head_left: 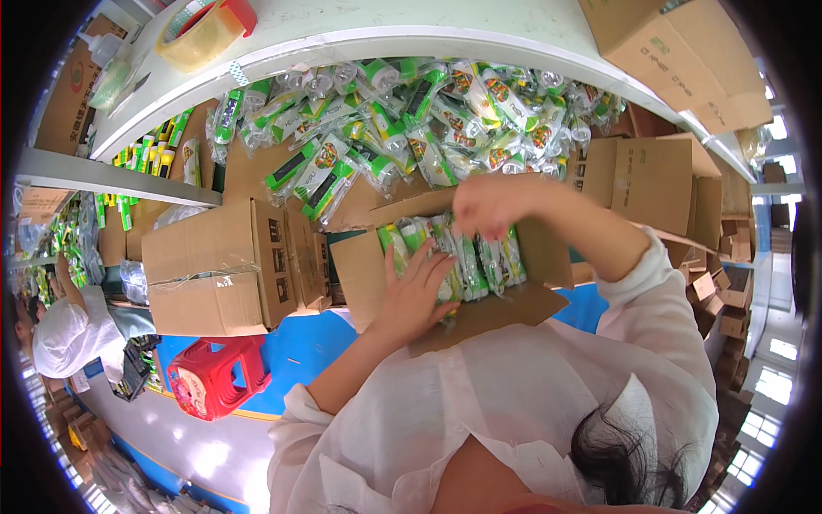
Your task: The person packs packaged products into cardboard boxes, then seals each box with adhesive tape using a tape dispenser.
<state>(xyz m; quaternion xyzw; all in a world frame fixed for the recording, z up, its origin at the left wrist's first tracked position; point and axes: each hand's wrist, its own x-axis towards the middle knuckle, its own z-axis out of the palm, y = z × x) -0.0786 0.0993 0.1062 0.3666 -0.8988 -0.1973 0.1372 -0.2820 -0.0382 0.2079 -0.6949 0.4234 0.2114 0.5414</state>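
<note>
In front of me an open cardboard box holds a row of slim, clear-wrapped green and white packs, standing side by side. Fingers spread, my left hand rests on the packs at the box's left. My right hand is curled closed above the far right part of the row. What its fingers hold, if anything, is hidden. Beyond the box lies a big heap of similar wrapped packs, with green, white and clear parts.
A closed, taped carton stands left of the box; more cartons are to the right. A white shelf crosses above the heap, carrying a tape roll. A red stool and a co-worker are at left.
</note>
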